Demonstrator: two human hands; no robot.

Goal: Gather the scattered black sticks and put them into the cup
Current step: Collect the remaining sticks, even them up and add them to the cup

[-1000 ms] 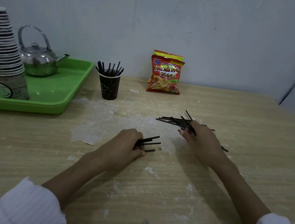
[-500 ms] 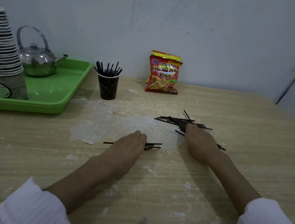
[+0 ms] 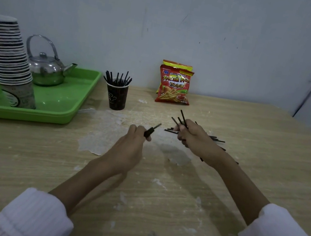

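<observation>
So we've got both fists closed on thin black plastic sticks (image 3: pixel 194 135): left hand (image 3: pixel 129 148) pinching a bundle, right hand (image 3: pixel 194 138) several. More lie on the table, and the dark paper cup (image 3: pixel 116 96) is half full. They look light, stiff and slippery; grab mid-length.

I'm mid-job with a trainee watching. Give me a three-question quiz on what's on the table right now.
1. True or false: the left hand holds a bundle of sticks.
2. Where does the kettle sit? A) on the green tray B) on the bare table C) inside the cup
3. Fill in: behind the right hand, loose sticks lie on the ____.

Key: 1 true; 2 A; 3 table.
</observation>
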